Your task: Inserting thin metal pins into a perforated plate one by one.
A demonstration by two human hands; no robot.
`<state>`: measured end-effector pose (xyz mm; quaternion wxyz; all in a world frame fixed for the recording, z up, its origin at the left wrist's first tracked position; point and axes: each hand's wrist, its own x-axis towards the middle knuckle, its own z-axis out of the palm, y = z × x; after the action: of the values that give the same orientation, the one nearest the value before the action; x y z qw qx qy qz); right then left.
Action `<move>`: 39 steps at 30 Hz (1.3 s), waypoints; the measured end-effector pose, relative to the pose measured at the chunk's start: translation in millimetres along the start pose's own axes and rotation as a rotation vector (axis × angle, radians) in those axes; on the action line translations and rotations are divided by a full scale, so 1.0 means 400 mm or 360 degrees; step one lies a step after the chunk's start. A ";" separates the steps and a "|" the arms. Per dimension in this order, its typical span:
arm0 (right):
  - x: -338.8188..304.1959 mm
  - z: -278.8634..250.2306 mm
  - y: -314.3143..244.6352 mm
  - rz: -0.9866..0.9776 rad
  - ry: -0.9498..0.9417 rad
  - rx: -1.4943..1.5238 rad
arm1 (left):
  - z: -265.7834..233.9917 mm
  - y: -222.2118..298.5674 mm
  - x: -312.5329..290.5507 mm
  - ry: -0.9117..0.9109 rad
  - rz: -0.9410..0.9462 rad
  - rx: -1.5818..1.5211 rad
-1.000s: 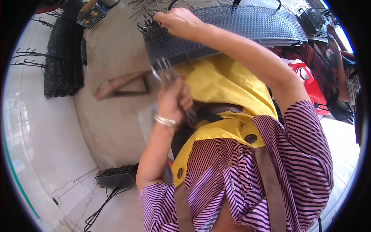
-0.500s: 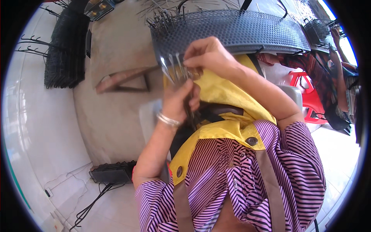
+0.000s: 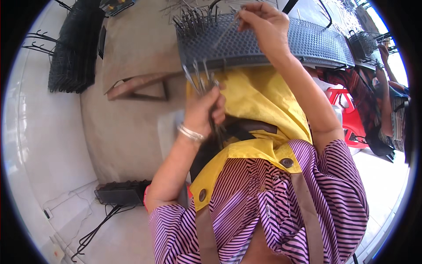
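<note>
Above the far edge of the perforated dark panel [image 3: 307, 42], we find the right hand [image 3: 268, 28] with thumb and fingers brought narrow, pinching a thin metal rod [image 3: 226, 33] that slants down toward the left, blurred. Half a second ago, we record this hand nearer, just beside the upper ends of the bundle of metal rods [image 3: 199, 79]; it is now well apart from them. We note the left hand [image 3: 205, 109] in nearly the same place as before, its fingers wrapped around the bundle, whose upper ends fan out toward the far side, near the panel's near left corner.

Around the work, we see a cluster of metal pieces [image 3: 193, 23] standing at the panel's left end, taking up that corner. The right forearm [image 3: 305, 90] crosses the panel's near edge and hides part of it. We log a yellow apron [image 3: 259, 94] on the near side, a brown frame [image 3: 137, 87] to the left, stacked black racks [image 3: 72, 53] farther left, and a red chair [image 3: 354, 121] beside another person [image 3: 380, 99] at right.
</note>
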<state>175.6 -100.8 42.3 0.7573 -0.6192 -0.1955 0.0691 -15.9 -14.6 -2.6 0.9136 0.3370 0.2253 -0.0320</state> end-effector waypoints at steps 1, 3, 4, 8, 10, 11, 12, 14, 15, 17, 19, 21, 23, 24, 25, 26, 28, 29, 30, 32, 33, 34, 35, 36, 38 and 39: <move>0.014 0.007 -0.001 -0.0240 0.0018 -0.0158 | -0.003 -0.002 0.001 0.0006 -0.0006 -0.0002; 0.039 0.019 0.030 -0.0317 -0.0014 -0.0224 | -0.003 -0.003 0.003 0.0011 -0.0006 -0.0006; 0.042 0.032 0.036 -0.0445 -0.0015 -0.0223 | -0.003 -0.003 0.002 0.0020 -0.0004 0.0004; 0.045 0.062 0.059 -0.0536 -0.0063 -0.0265 | -0.007 -0.004 0.002 -0.0020 0.0000 -0.0008; 0.042 0.076 0.061 -0.0791 -0.0063 -0.0436 | -0.004 -0.001 -0.001 0.0003 -0.0014 -0.0013; 0.038 0.081 0.051 -0.0787 -0.0075 -0.0435 | -0.005 0.000 -0.002 0.0027 -0.0029 -0.0015; 0.035 0.088 0.036 -0.0757 -0.0190 -0.0479 | -0.008 0.000 -0.002 0.0034 -0.0025 -0.0024; 0.042 0.086 0.040 -0.0728 -0.0292 -0.0532 | -0.006 -0.001 0.001 0.0004 -0.0028 -0.0023; 0.058 0.087 0.068 -0.0910 -0.0485 -0.0540 | -0.003 0.000 0.000 0.0002 -0.0030 -0.0025; 0.068 0.101 0.078 -0.1090 -0.0686 -0.0540 | -0.002 0.003 -0.001 0.0021 -0.0022 0.0057; 0.073 0.111 0.078 -0.1082 -0.0750 -0.0910 | -0.005 0.003 0.000 -0.0001 -0.0028 0.0035; 0.085 0.124 0.081 -0.1142 -0.0641 -0.1079 | -0.005 0.002 0.001 -0.0027 -0.0036 0.0019; 0.087 0.138 0.072 -0.1205 -0.0524 -0.1245 | -0.004 0.004 0.001 0.0017 -0.0034 0.0033; 0.083 0.141 0.065 -0.1138 -0.0595 -0.1338 | -0.006 0.004 0.001 0.0011 -0.0033 0.0040; 0.082 0.143 0.056 -0.1073 -0.0662 -0.1432 | -0.009 0.002 0.003 0.0007 -0.0039 0.0003; 0.084 0.143 0.050 -0.1028 -0.0693 -0.1407 | -0.011 0.000 0.004 0.0002 -0.0045 -0.0034; 0.087 0.132 0.044 -0.0935 -0.0705 -0.1335 | -0.008 -0.002 0.005 0.0009 -0.0047 -0.0025; 0.088 0.126 0.043 -0.0833 -0.0728 -0.1259 | -0.007 -0.003 0.006 0.0026 -0.0054 -0.0027; 0.088 0.123 0.043 -0.0837 -0.0717 -0.1260 | -0.008 -0.004 0.006 0.0020 -0.0054 -0.0017; 0.083 0.123 0.042 -0.0836 -0.0749 -0.1391 | -0.013 -0.004 0.005 0.0014 -0.0068 -0.0066; 0.083 0.124 0.040 -0.0833 -0.0740 -0.1389 | -0.013 -0.002 0.005 0.0014 -0.0073 -0.0059; 0.079 0.129 0.025 -0.0859 -0.0718 -0.1322 | -0.013 -0.002 0.004 0.0032 -0.0061 -0.0030; 0.079 0.135 0.015 -0.0883 -0.0695 -0.1255 | -0.013 -0.002 0.003 0.0051 -0.0050 -0.0001; 0.082 0.143 0.010 -0.0874 -0.0690 -0.1254 | -0.014 -0.001 0.003 0.0053 -0.0059 0.0002; 0.095 0.150 0.005 -0.0787 -0.0781 -0.1485 | -0.012 0.000 0.006 0.0010 -0.0054 -0.0002; 0.101 0.149 0.015 -0.0779 -0.0773 -0.1488 | -0.012 0.000 0.007 0.0008 -0.0064 0.0002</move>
<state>190.5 -31.1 54.2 0.3309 -0.7911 -0.5107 -0.0616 -15.1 -11.2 -7.1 0.9120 0.3331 0.2341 -0.0497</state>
